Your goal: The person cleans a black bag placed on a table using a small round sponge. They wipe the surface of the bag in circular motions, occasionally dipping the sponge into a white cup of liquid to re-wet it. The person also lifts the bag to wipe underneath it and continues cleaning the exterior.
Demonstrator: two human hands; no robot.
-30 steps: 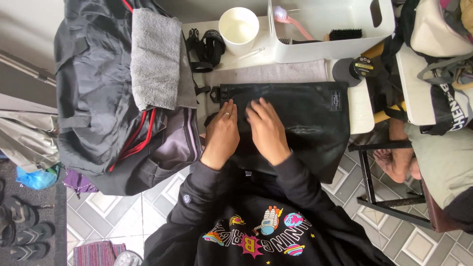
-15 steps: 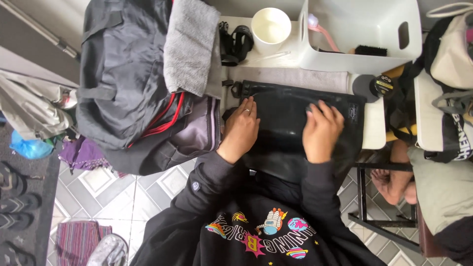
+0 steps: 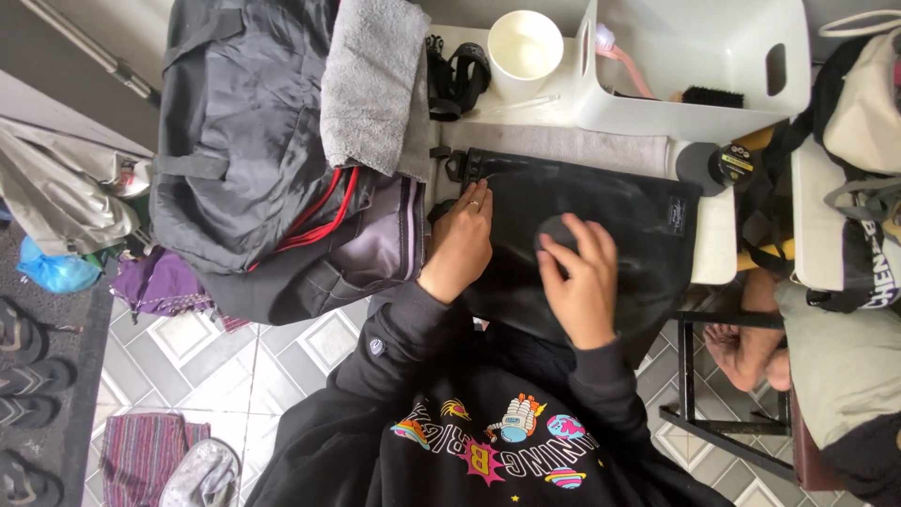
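the floor [image 3: 282, 352] is grey and white patterned tile, with a dark mat and sandals [image 3: 23, 376] at the far left edge and a striped cloth [image 3: 141, 455] lying near them. a large dark grey duffel bag [image 3: 244, 141] with red piping fills the upper left, a grey towel [image 3: 375, 80] draped over it. beside it a white table [image 3: 713, 235] carries a black bag [image 3: 582, 235] laid flat on a grey cloth. behind that stands a white plastic basket [image 3: 694, 66] holding brushes, and a white cup [image 3: 526, 42] sits just beside it. the left hand [image 3: 460, 244] rests flat with fingers spread on the black bag's left end. the right hand [image 3: 582, 277] presses a small dark round pad [image 3: 556, 233] against the bag's middle, fingers curled over it.
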